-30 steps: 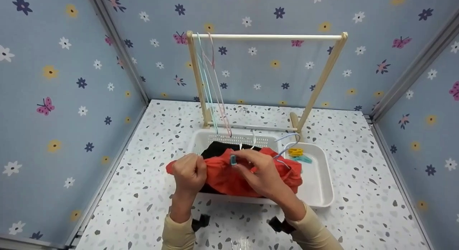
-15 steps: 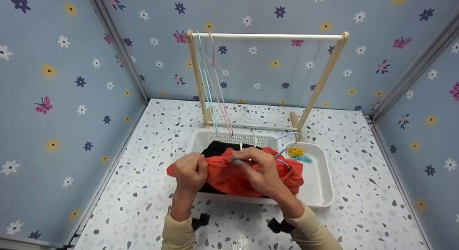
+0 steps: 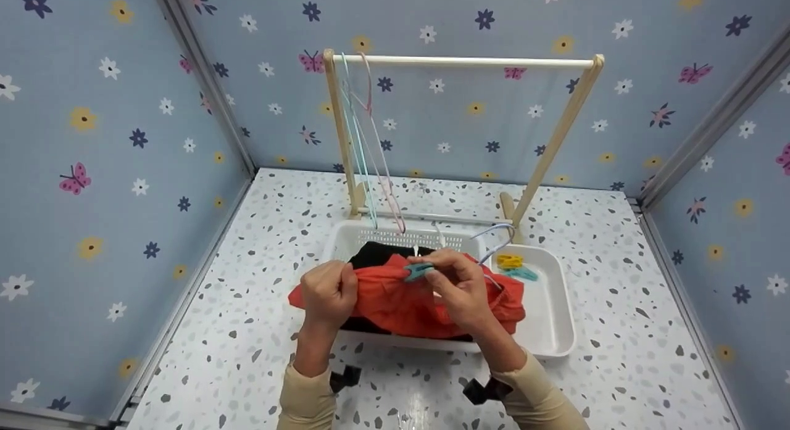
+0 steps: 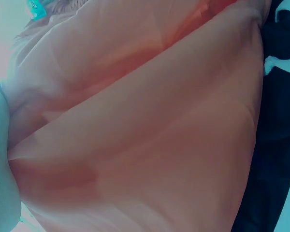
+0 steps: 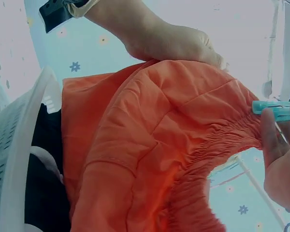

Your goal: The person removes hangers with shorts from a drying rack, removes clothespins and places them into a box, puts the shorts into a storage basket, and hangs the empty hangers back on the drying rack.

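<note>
A red garment (image 3: 395,306) with a gathered elastic edge lies over the basket in the head view. My left hand (image 3: 329,296) grips a bunched part of it in a fist. Thumb and fingers of my right hand (image 3: 460,288) pinch the handle end of a teal clothespin (image 3: 417,271). In the right wrist view the clothespin's nose (image 5: 259,107) overlaps the gathered edge of the garment (image 5: 154,116). A light blue hanger (image 3: 511,227) sticks its hook up beside the right hand, its lower part among the red folds. Red cloth fills most of the left wrist view.
Under the garment stands a white perforated basket (image 3: 338,237) with black cloth (image 3: 372,253) in it. To its right, a white tray (image 3: 560,300) holds yellow clothespins (image 3: 510,261) and a teal one. Behind, a wooden rack (image 3: 463,62) bears teal and pink hangers (image 3: 374,118) at its left end.
The teal clothespin has turned from end-on to sideways at the cloth edge, and my right hand has shifted slightly right along it. My left hand keeps its grip, nearly unmoved.
</note>
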A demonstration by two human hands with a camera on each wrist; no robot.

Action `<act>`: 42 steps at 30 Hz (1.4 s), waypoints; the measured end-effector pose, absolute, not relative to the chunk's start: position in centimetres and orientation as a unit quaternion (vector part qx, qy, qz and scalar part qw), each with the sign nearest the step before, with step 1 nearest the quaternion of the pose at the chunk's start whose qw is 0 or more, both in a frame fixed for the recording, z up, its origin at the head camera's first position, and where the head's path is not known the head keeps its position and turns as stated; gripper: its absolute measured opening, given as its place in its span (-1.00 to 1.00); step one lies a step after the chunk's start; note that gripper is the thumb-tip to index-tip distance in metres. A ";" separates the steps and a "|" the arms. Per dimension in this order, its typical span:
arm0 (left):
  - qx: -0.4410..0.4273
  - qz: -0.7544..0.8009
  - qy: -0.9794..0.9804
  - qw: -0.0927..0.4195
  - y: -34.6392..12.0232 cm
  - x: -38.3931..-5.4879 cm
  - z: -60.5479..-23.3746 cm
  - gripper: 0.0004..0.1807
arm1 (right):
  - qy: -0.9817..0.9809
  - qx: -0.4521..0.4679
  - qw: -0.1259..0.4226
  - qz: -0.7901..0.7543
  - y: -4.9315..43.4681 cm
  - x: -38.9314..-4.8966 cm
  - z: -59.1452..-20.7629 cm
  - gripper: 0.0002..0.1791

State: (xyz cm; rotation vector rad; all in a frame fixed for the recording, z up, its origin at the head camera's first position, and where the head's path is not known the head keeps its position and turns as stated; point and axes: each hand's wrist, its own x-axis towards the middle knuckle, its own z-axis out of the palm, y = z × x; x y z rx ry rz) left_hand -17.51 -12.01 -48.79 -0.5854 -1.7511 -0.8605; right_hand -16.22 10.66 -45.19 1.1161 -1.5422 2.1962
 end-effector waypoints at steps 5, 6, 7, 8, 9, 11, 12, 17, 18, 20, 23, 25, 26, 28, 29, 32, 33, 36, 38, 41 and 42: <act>-0.235 -0.364 -0.737 0.519 -12.2 -17.8 -49.2 -0.51 | -0.497 0.330 0.108 0.795 11.5 -16.0 -45.0 -0.80; -0.233 -0.365 -0.737 0.518 -12.3 -17.8 -49.2 -0.51 | -0.497 0.324 0.111 0.798 11.8 -15.9 -45.0 -0.79; -0.231 -0.367 -0.738 0.517 -12.3 -17.9 -49.3 -0.50 | -0.500 0.319 0.116 0.797 12.1 -16.0 -45.0 -0.78; -0.229 -0.368 -0.739 0.516 -12.4 -17.9 -49.4 -0.50 | -0.504 0.318 0.118 0.794 12.4 -16.0 -44.9 -0.76; -0.228 -0.369 -0.740 0.514 -12.5 -18.0 -49.4 -0.49 | -0.509 0.321 0.121 0.789 12.7 -16.0 -44.9 -0.74; -0.228 -0.370 -0.743 0.508 -12.6 -18.2 -49.5 -0.48 | -0.525 0.324 0.130 0.776 13.4 -16.1 -44.9 -0.70; -0.228 -0.372 -0.744 0.506 -12.7 -18.3 -49.5 -0.47 | -0.536 0.322 0.133 0.769 13.7 -16.2 -44.8 -0.69; -0.234 -0.384 -0.748 0.488 -12.9 -18.5 -49.6 -0.44 | -0.582 0.291 0.139 0.747 15.3 -16.3 -45.2 -0.68; -0.236 -0.388 -0.749 0.483 -13.0 -18.5 -49.7 -0.45 | -0.589 0.282 0.141 0.745 15.6 -16.4 -45.3 -0.68; -0.244 -0.392 -0.749 0.474 -13.1 -18.5 -49.8 -0.45 | -0.596 0.271 0.149 0.741 16.3 -16.4 -45.5 -0.66; -0.257 -0.397 -0.749 0.465 -13.2 -18.5 -50.0 -0.45 | -0.609 0.256 0.170 0.731 17.3 -16.3 -45.9 -0.63; -0.263 -0.396 -0.750 0.460 -13.3 -18.4 -50.0 -0.44 | -0.618 0.248 0.185 0.722 18.1 -16.3 -46.0 -0.62; -0.264 -0.397 -0.751 0.457 -13.3 -18.4 -50.1 -0.44 | -0.624 0.243 0.191 0.718 18.5 -16.4 -46.1 -0.62; -0.267 -0.398 -0.752 0.452 -13.4 -18.4 -50.1 -0.46 | -0.624 0.235 0.197 0.719 19.4 -16.5 -46.2 -0.63; -0.268 -0.399 -0.754 0.449 -13.5 -18.4 -50.0 -0.49 | -0.625 0.232 0.199 0.718 19.8 -16.5 -46.3 -0.64; -0.275 -0.405 -0.755 0.436 -13.5 -18.4 -50.1 -0.62 | -0.632 0.211 0.205 0.717 21.1 -16.6 -46.5 -0.66; -0.276 -0.407 -0.755 0.433 -13.6 -18.4 -50.1 -0.67 | -0.635 0.201 0.205 0.717 21.6 -16.6 -46.7 -0.67; -0.279 -0.412 -0.755 0.427 -13.6 -18.4 -50.1 -0.78 | -0.649 0.165 0.208 0.713 22.8 -16.8 -47.2 -0.68; -0.278 -0.411 -0.755 0.428 -13.6 -18.4 -50.2 -0.77 | -0.655 0.143 0.210 0.711 23.6 -16.9 -47.5 -0.68; -0.283 -0.412 -0.755 0.425 -13.7 -18.5 -50.2 -0.78 | -0.664 0.118 0.212 0.707 24.7 -17.3 -47.9 -0.68; -0.283 -0.412 -0.755 0.423 -13.7 -18.5 -50.2 -0.79 | -0.670 0.108 0.213 0.703 25.0 -17.4 -48.0 -0.68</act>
